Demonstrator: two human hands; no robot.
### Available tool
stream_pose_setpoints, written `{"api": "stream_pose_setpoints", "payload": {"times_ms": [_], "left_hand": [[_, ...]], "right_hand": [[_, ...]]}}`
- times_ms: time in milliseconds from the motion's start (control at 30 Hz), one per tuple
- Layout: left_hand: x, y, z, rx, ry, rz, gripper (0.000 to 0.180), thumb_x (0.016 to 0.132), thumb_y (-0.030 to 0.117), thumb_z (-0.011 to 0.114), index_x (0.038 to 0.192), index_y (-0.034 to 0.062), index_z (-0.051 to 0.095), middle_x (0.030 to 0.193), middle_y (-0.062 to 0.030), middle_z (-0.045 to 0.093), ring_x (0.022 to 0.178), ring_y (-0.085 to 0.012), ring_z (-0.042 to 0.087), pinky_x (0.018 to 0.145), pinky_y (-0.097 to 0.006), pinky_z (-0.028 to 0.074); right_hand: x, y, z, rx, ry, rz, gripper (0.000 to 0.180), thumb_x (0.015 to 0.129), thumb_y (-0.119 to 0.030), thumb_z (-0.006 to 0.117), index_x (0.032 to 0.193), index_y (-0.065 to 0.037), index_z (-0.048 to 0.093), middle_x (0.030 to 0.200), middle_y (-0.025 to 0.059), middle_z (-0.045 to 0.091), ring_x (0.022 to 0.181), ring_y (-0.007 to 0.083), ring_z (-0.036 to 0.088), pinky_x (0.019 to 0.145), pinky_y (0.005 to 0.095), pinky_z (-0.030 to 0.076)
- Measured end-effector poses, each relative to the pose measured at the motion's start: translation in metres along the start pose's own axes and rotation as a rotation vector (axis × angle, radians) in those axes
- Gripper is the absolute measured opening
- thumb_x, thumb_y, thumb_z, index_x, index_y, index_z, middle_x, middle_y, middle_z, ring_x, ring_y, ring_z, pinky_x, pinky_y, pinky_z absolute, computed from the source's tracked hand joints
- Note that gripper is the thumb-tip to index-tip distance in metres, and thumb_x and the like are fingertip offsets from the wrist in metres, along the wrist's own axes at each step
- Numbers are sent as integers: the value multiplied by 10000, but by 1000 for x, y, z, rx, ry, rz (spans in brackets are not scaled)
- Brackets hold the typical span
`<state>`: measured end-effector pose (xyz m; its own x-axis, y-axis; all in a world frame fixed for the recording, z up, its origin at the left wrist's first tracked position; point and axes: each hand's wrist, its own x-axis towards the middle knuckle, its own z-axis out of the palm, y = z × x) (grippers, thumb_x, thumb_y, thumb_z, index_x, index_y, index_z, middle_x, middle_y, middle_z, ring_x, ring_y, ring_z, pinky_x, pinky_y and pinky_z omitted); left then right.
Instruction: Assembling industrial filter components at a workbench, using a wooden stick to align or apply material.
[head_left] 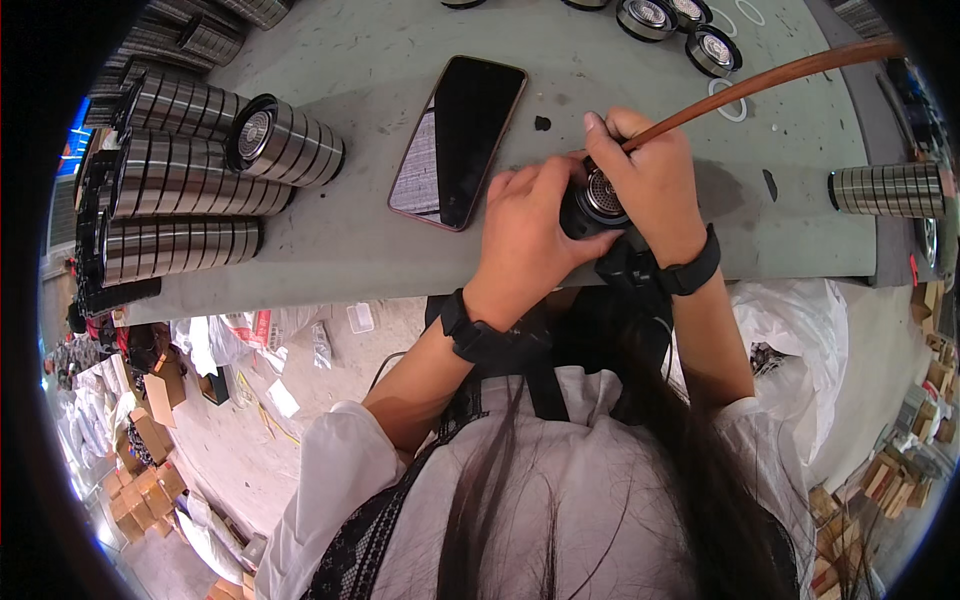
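My left hand (535, 222) is closed around a round black part with a silver rim and a perforated metal disc (603, 193), held near the table's front edge. My right hand (655, 180) is curled beside it, gripping the lower end of a long brown stick (770, 78). That stick runs up to the far right. Its tip is hidden by the fingers, so whether it touches the part cannot be seen. Close to my left hand lies a dark-screened phone (458, 140) on the grey table (370, 255).
Several stacks of silver-and-black ringed parts (185, 175) fill the table's left side. Another stack (888, 190) lies at the right edge. More round parts (713, 50) and white rings (728, 100) sit at the far right. White plastic sheeting (800, 340) is below the table.
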<state>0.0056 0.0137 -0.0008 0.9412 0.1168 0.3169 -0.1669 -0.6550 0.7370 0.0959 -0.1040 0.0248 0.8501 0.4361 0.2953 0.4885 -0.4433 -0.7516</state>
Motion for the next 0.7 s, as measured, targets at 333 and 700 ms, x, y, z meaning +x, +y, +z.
{"api": "stream_pose_setpoints", "payload": {"times_ms": [333, 700], "left_hand": [[0, -1, 0, 24, 38, 84, 456, 564, 214, 819, 912, 62, 568, 1078, -73, 644, 925, -263, 587, 784, -383, 378], [-3, -2, 2, 22, 51, 86, 457, 559, 210, 815, 921, 58, 583, 1112, -77, 641, 965, -252, 580, 812, -386, 372]], "right_hand": [[0, 4, -4, -41, 110, 39, 310, 863, -219, 594, 663, -16, 474, 551, 175, 443, 526, 370, 455, 478, 399, 351], [-12, 2, -27, -207, 64, 74, 264, 853, -193, 592, 684, -22, 483, 551, 176, 453, 547, 376, 491, 484, 406, 357]]}}
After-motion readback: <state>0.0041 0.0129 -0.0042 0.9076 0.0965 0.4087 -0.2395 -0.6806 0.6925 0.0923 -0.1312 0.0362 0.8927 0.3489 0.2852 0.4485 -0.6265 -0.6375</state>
